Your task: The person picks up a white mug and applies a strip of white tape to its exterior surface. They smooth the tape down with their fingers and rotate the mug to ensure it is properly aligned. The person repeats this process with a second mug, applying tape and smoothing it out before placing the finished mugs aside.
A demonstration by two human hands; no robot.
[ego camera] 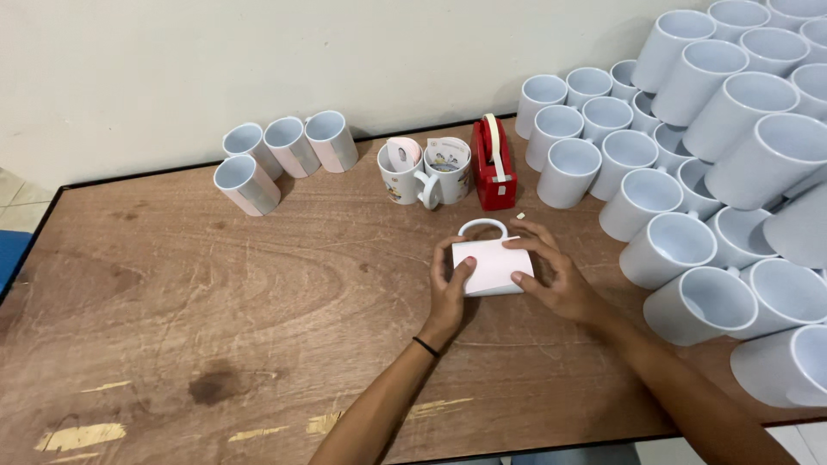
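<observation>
- A white ceramic mug wrapped in a sheet of white paper [491, 265] lies on its side on the brown wooden bench [215, 293], its handle pointing away from the person.
- The left hand [450, 288] presses on the mug's left end, its grip closed on the paper with thumb and fingers.
- The right hand [556, 277] holds the mug's right end, fingers curled over the top and thumb on the paper, its grip also clenched on the mug.
- A red tape dispenser [494, 164] stands just behind the mug.
- Left of the dispenser, two printed mugs holding paper slips [426, 170] stand touching.
- Further left of the dispenser, four paper-wrapped mugs [284, 155] lie grouped.
- Right of the dispenser, a large stack of plain white mugs [689, 172] crowds the bench.
</observation>
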